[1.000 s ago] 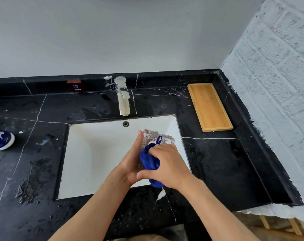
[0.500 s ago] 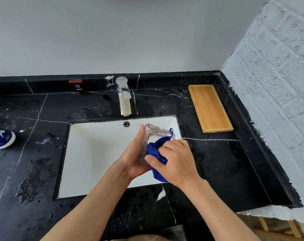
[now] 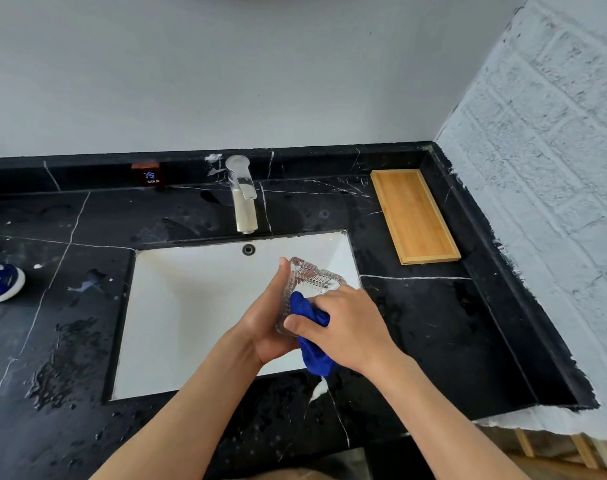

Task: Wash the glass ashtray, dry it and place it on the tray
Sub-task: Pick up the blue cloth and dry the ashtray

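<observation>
My left hand cups the ashtray on edge over the sink's right side; my right hand pinches the cloth into its bowl. Wipe every ridge dry before moving to the tray.

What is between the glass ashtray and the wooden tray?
Only bare black countertop with a white vein separates the glass ashtray from the wooden tray, seen from the head camera.

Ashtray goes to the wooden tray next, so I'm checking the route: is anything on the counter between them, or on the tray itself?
Nothing visible does. The glass ashtray is held over the sink; the counter toward the wooden tray is bare, and nothing lies on the tray.
</observation>
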